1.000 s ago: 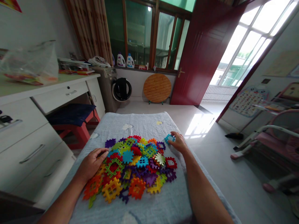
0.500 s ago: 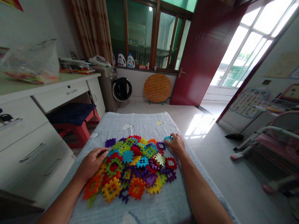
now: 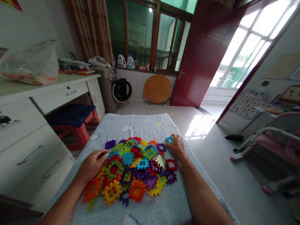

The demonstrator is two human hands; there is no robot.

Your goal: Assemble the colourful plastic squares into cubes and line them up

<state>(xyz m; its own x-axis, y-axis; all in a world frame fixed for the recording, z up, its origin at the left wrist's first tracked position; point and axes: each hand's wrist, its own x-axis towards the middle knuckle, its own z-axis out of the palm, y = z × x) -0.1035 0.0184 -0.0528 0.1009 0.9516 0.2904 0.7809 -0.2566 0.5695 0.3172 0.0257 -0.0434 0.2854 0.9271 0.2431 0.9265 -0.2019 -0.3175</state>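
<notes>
A heap of colourful interlocking plastic building pieces (image 3: pixel 128 158), notched along their edges, is spread over the cloth-covered table (image 3: pixel 145 123). My right hand (image 3: pixel 177 145) is at the heap's far right corner, thumb and fingers closed on a light blue piece (image 3: pixel 169 139) with a window-like grid. At the left side of the heap rests my left hand (image 3: pixel 93 164), loosely curved, with a gap between thumb and fingers and nothing visible in it. Near its fingertips lie a purple square piece (image 3: pixel 110 144) and a green frame piece (image 3: pixel 114 169).
On the left stand a white desk (image 3: pixel 58 93) with a plastic bag (image 3: pixel 30 67) on it and a red stool (image 3: pixel 81 132) with a dark cushion. A round wooden tabletop (image 3: pixel 157 89) leans under the window. A pink chair (image 3: pixel 278 142) is at the right.
Both hands keep their places, the right one still gripping the light blue piece. The view has shifted very slightly.
</notes>
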